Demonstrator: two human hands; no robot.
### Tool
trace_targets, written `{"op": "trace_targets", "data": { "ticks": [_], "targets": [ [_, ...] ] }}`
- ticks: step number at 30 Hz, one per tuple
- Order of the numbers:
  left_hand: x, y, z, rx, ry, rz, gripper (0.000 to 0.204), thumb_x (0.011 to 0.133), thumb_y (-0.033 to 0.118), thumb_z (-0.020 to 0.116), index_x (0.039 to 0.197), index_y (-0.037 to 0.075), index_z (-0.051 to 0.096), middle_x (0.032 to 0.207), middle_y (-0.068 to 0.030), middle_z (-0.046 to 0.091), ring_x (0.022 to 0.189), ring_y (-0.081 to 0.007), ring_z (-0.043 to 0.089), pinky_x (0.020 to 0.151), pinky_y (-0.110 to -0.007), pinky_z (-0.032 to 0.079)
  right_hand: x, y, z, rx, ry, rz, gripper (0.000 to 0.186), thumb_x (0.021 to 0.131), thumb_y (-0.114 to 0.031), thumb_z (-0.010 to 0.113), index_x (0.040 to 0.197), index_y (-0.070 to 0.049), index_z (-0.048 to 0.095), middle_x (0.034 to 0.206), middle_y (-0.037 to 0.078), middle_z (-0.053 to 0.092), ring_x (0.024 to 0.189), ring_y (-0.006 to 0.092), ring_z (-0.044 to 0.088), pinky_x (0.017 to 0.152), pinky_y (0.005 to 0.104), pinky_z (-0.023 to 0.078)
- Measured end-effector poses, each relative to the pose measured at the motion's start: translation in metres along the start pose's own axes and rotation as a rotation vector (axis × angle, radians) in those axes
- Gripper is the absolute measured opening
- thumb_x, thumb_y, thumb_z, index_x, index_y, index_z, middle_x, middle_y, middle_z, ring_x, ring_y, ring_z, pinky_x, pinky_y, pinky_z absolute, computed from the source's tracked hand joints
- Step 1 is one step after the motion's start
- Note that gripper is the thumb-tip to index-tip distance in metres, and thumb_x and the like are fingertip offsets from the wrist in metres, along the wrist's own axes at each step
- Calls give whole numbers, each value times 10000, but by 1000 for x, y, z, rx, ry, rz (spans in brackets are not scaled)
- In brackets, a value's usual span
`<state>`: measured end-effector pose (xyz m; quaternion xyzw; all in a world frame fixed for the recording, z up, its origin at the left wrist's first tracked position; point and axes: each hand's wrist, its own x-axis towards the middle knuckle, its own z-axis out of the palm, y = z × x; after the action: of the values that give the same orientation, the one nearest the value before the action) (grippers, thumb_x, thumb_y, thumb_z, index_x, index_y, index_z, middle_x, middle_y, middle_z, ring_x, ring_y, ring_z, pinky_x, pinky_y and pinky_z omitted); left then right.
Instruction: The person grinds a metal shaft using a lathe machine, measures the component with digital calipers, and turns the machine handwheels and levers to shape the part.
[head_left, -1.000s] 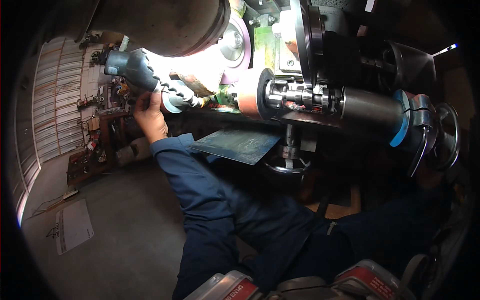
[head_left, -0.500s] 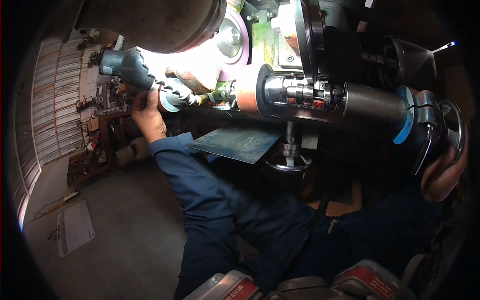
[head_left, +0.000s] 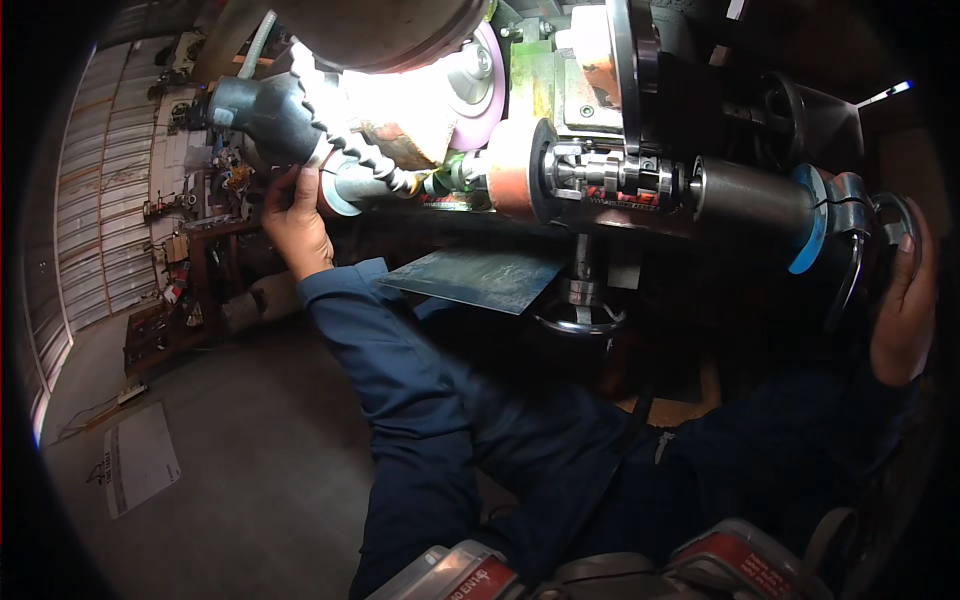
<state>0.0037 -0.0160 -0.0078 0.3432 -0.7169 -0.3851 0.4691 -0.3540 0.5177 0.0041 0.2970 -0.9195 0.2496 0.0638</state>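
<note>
My left hand (head_left: 300,225) is closed at the machine's left end, thumb up beside a round grey end piece (head_left: 350,190) with a red edge. Just above it is a black lamp head (head_left: 262,118); the other fingers are hidden, so what they grip cannot be made out. At the far right my right hand (head_left: 905,300) is wrapped round the rim of a metal handwheel (head_left: 887,215), thumb on the near side. Between the hands a shiny stepped metal shaft (head_left: 610,172) lies across the machine, beside an orange collar (head_left: 512,172) and a grey cylinder (head_left: 750,200).
A pink grinding wheel (head_left: 482,95) stands behind the shaft under bright light. A flat metal plate (head_left: 480,278) juts toward me, with a second handwheel (head_left: 580,320) beside it. A clamp lever (head_left: 850,280) hangs near my right hand. A cluttered workbench (head_left: 190,270) stands at left.
My right hand has moved up along the handwheel's rim, and its thumb now shows. My left hand stays at the machine's left end. The whole view has shifted slightly.
</note>
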Motion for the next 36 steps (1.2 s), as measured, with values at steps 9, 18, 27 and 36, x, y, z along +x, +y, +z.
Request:
{"op": "trace_targets", "data": {
  "ticks": [9,18,27,36],
  "targets": [
    [-8,11,5,-86,15,-35,243,792,73,810,978,-30,692,997,-115,712,918,-153,650,903,-304,494,45,22,-11,-122,-240,24,374,1035,-289,437,1252,-21,581,1176,173,631,1111,295,599,974,353,433],
    [-10,20,18,-140,18,-84,235,789,63,807,943,-63,684,960,-134,723,889,-166,678,850,-296,527,107,43,-7,96,-613,130,278,955,-186,502,990,37,664,874,118,656,713,180,620,605,303,475],
    [-5,23,7,-138,-31,-72,281,772,128,829,936,-64,705,912,-110,734,837,-130,680,816,-257,521,136,25,14,37,-848,366,298,854,-234,578,693,-1,669,501,73,558,312,162,454,310,302,314],
    [-4,14,2,20,-37,-32,284,786,173,823,942,-29,700,929,-94,737,874,-127,684,813,-254,516,168,74,31,-300,-1159,-146,230,863,-171,587,713,-26,685,640,116,649,623,245,657,624,380,509]
  ]
}}
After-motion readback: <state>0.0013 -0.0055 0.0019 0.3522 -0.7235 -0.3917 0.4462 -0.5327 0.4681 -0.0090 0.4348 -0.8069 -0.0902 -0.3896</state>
